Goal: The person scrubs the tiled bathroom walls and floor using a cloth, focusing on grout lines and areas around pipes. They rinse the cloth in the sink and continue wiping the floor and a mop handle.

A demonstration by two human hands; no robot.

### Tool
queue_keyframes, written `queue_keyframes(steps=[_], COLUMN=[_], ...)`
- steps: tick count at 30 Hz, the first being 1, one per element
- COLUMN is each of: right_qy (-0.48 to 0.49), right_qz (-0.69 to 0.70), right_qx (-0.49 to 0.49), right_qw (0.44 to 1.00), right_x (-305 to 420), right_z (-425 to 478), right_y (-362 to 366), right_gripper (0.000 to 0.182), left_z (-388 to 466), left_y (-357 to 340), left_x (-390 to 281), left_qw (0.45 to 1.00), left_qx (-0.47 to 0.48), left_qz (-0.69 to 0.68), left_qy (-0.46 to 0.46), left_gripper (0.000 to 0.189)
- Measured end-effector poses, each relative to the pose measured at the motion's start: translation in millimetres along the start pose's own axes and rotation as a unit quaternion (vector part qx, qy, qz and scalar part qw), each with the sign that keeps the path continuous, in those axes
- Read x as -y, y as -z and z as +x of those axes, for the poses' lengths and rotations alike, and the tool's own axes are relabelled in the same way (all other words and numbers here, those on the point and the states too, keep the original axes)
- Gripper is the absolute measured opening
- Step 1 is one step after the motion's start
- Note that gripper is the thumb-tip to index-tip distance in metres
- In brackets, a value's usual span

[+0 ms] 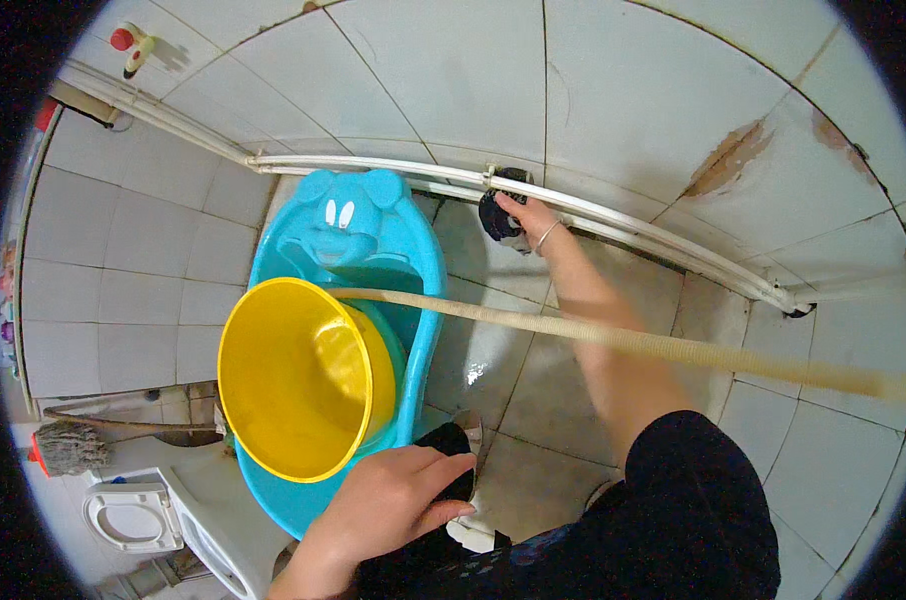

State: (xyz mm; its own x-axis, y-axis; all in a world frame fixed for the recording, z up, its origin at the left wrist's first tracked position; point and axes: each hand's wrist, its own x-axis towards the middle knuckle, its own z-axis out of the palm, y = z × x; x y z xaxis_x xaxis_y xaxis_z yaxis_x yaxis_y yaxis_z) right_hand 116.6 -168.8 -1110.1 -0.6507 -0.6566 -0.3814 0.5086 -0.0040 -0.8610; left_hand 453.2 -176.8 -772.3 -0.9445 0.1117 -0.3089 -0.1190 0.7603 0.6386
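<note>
My right hand (528,217) reaches down to the floor by the wall and grips a dark, wet-looking object (500,216), perhaps a cloth or shoe, beside the white pipes. My left hand (408,495) rests near my dark-clad knee, fingers apart, holding nothing. Left of it a yellow plastic bucket (295,382) lies tilted, its mouth facing up toward me, in a blue baby bathtub (430,337) with a cartoon animal face. A ribbed beige hose (558,326) runs from behind the bucket across above my right forearm.
White pipes (393,163) run along the foot of the tiled wall (468,90). A grey mop head (70,448) and a small white toilet seat (130,517) are at the lower left. A red-handled tap (126,41) is on the wall. The tiled floor (550,480) has a shiny patch.
</note>
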Motion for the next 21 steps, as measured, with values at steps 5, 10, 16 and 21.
queue_keyframes(steps=[5,10,16,21], right_qy=[0.082,0.058,0.013,-0.04], right_qz=[0.485,0.508,0.224,0.003], right_qx=[-0.033,0.053,0.005,-0.02], right_qw=[0.87,0.858,0.974,0.999], right_x=[-20,-25,-7,8], right_z=[-16,-16,-11,-16], right_y=[-46,-34,-10,-16], right_gripper=[0.043,0.049,0.044,0.057], left_z=[-11,-23,-23,-15], left_y=[-4,0,3,1], left_x=[-1,2,3,-6], left_qw=[1.0,0.996,0.995,0.997], left_qx=[0.001,0.03,0.01,0.016], left_qz=[-0.003,-0.048,-0.059,-0.031], left_qy=[0.027,0.07,0.075,0.071], left_gripper=[0.04,0.043,0.042,0.042])
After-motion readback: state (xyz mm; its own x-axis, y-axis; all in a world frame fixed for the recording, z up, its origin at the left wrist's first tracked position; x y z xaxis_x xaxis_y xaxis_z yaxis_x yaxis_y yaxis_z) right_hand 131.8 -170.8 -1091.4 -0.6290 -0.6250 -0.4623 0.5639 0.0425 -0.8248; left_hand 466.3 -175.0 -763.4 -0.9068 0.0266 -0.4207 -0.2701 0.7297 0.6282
